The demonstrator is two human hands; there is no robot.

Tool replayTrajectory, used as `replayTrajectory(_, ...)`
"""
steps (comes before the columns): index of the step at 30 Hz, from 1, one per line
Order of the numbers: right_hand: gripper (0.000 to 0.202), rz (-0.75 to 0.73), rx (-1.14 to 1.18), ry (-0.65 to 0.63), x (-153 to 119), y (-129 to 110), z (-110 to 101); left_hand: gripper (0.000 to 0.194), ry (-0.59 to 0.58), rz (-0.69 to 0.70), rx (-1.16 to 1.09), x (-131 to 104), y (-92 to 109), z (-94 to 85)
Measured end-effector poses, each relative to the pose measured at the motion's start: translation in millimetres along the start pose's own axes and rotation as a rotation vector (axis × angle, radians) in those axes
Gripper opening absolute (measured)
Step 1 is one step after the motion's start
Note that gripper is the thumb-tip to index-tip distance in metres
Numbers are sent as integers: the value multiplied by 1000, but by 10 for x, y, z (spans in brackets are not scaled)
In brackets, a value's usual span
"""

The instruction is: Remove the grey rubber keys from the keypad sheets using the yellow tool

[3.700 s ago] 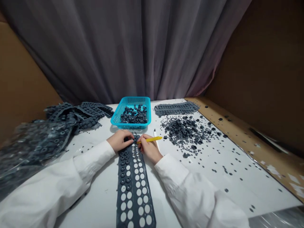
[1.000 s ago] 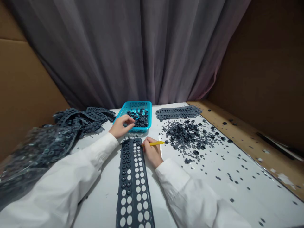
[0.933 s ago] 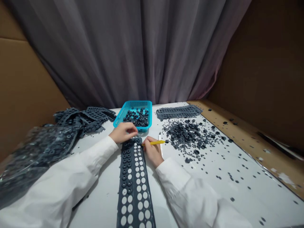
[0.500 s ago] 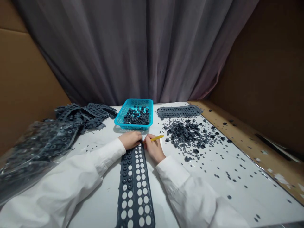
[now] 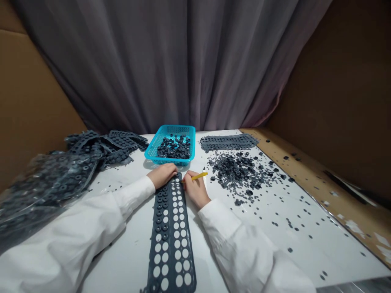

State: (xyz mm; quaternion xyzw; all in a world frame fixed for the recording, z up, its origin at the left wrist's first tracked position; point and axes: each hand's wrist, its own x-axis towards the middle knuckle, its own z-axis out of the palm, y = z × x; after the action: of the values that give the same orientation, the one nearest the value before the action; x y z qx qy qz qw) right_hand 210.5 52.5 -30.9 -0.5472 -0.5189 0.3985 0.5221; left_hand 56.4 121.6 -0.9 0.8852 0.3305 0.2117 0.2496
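A long dark rubber strip (image 5: 171, 236) runs away from me along the table. Its rows of round holes show white, and ring-shaped dark pieces still sit in many holes of its left half. At the far left end of the strip rests my left hand (image 5: 163, 175), fingers bent together against its edge. My right hand (image 5: 195, 189) pinches a slim yellow pen-like tool (image 5: 200, 176), which slants down left to the strip's far right edge. The fingers hide exactly where its tip touches. Just beyond my hands stands a turquoise basket (image 5: 147, 156) holding many small dark rubber pieces (image 5: 174, 147).
Dark scraps and small discs lie in a pile (image 5: 233, 169) on the right, scattering across the white table (image 5: 253, 244). Behind it is another flat strip (image 5: 229, 141). Left are heaped strips (image 5: 117, 144) and a clear plastic bag (image 5: 61, 179) of parts. A grey curtain (image 5: 189, 65) hangs behind.
My left hand has drawn slightly left, away from my right fingers, uncovering more of the strip's far end. My right hand still holds the yellow tool there. The whole view has shifted a little.
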Motion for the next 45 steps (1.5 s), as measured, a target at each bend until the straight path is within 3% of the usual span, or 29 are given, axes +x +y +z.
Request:
replayTrajectory(4, 21, 32, 51, -3, -3, 21, -1, 15, 121, -45, -52, -89, 41, -79)
replayTrajectory(8, 19, 70, 124, 12, 7, 26, -3, 23, 256, -274, -378, -166, 67, -6)
replayTrajectory(13, 15, 104, 186, 35, 43, 9, 0, 36, 238, -415, -626, -162, 4, 83)
replayTrajectory(19, 14, 94, 184, 0, 57, 58, -1, 40, 243, -442, -761, -188, -73, 105)
replayTrajectory(25, 19, 48, 27, -61, 107, 67, -2, 35, 308, -470, -861, -200, -78, 151)
replayTrajectory(34, 22, 22, -88, -89, 249, 27, -23, 42, 311, -503, -1032, -206, -170, 166)
replayTrajectory(42, 23, -200, -287, -78, 126, -32, -35, 34, 308, -535, -1115, -195, -137, 127)
replayTrajectory(45, 22, -197, -285, -74, 132, -52, -33, 23, 307, -540, -1123, -198, -115, 106)
